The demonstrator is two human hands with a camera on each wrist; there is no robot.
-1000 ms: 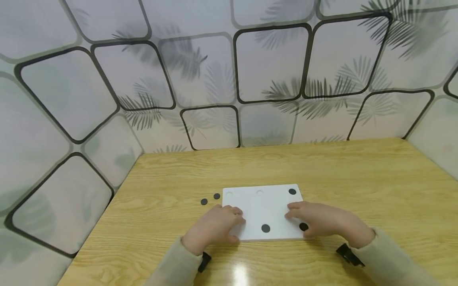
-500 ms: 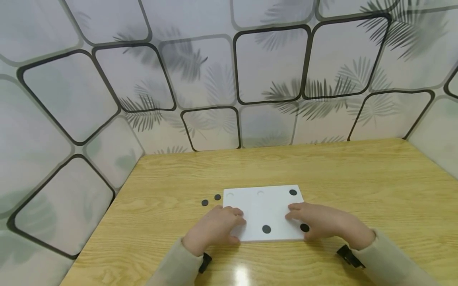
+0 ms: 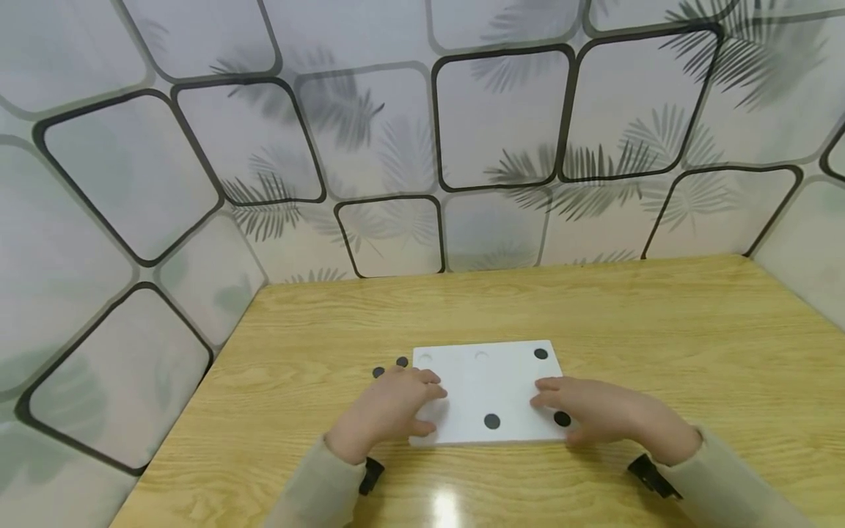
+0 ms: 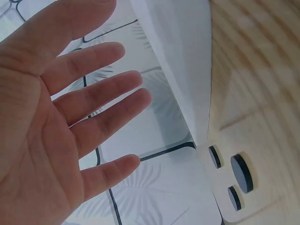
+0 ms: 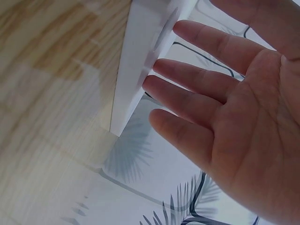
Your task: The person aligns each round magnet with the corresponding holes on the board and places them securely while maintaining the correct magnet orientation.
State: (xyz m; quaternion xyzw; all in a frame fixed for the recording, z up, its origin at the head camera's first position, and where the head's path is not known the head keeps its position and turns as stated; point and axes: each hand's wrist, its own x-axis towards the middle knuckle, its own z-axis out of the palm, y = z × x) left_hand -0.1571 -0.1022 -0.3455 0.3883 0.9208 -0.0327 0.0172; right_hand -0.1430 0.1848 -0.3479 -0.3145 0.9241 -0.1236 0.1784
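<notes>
A white board (image 3: 488,389) lies flat on the table, with black discs at its upper right (image 3: 540,353), lower middle (image 3: 491,421) and lower right (image 3: 562,419). Along its far edge, two round recesses show, one at the left (image 3: 425,358) and one in the middle (image 3: 482,356). Over the board's left end hovers my left hand (image 3: 389,405), fingers apart and nothing in it; the left wrist view shows its bare palm (image 4: 42,136). At the right end, the extended fingers of my right hand (image 3: 597,407) rest on or very near the board.
Loose black discs lie on the table left of the board, two visible in the head view (image 3: 378,372). The left wrist view shows three, including a nearer one (image 4: 242,172). A patterned wall covering (image 3: 495,117) rises behind the wooden table (image 3: 660,315).
My left hand has come up and a little to the left, off the board's edge, and now sits closer to the loose discs. My right hand has shifted slightly right.
</notes>
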